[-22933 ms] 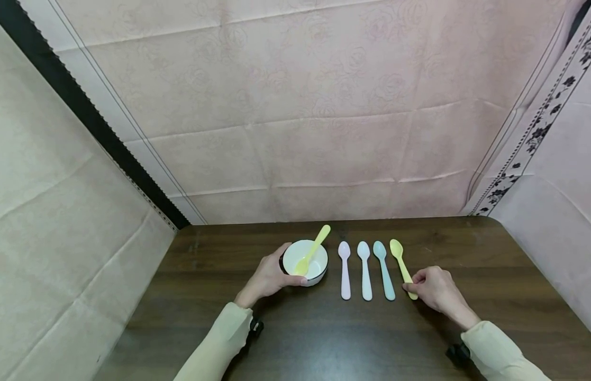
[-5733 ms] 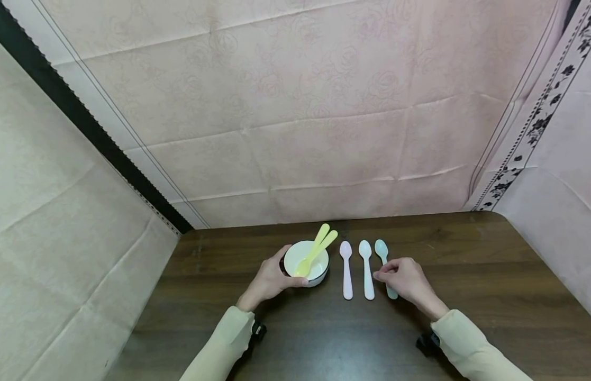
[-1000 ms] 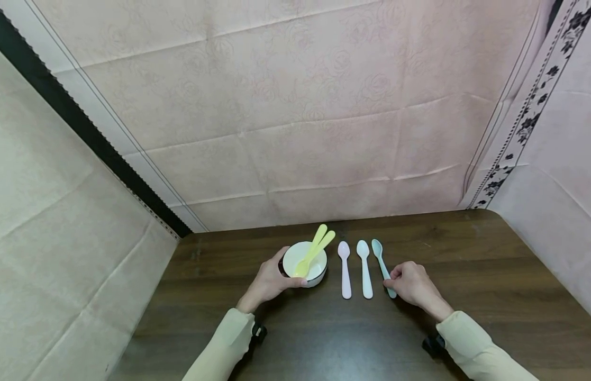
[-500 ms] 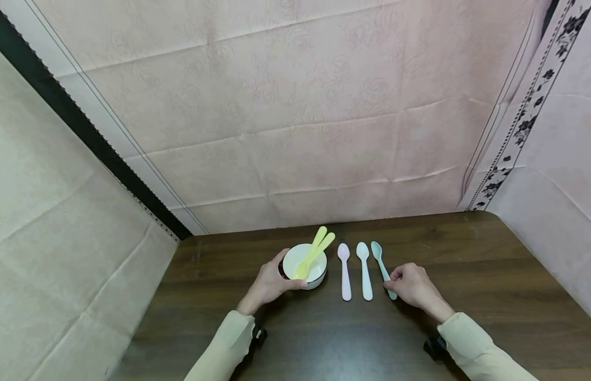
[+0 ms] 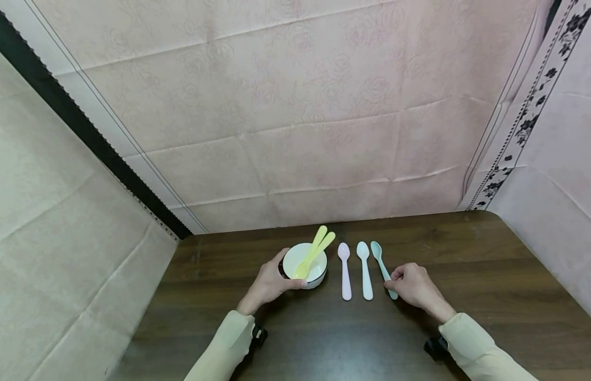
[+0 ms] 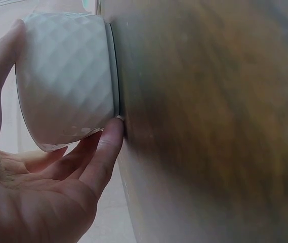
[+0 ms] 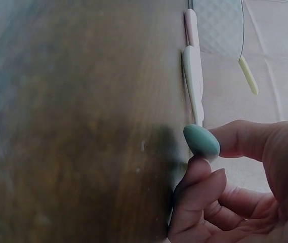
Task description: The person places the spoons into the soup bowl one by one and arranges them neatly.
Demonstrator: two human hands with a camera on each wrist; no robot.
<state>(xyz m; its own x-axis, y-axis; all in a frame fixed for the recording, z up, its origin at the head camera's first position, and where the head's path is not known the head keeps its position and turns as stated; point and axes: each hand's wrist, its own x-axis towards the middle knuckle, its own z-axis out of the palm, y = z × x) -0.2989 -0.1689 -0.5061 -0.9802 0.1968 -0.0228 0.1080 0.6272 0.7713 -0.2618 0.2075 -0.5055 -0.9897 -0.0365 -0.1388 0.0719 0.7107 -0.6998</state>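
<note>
My left hand (image 5: pixel 270 281) grips a white bowl (image 5: pixel 317 281) from its left side, thumb at the near side. The left wrist view shows the bowl's diamond-textured wall, fingers around it. Two yellow spoons (image 5: pixel 329 239) lean in the bowl, handles over the far right rim. My right hand (image 5: pixel 414 286) pinches the handle of a blue-green spoon (image 5: pixel 377 253) between thumb and fingers, near its lower end. In the right wrist view, that handle's rounded end (image 7: pixel 202 140) sits between thumb and fingertips, close to the tabletop.
Between the bowl and the blue-green spoon lie a pale blue spoon (image 5: pixel 365 267) and a lilac spoon (image 5: pixel 345 267), side by side, handles toward me. The brown wooden table (image 5: pixel 319 338) ends at a cloth-covered wall (image 5: pixel 295 159) behind.
Since the oldest frame, the yellow spoon from the row has joined the other in the bowl, and my right hand has moved left to the blue-green spoon. Over the last second, little has moved.
</note>
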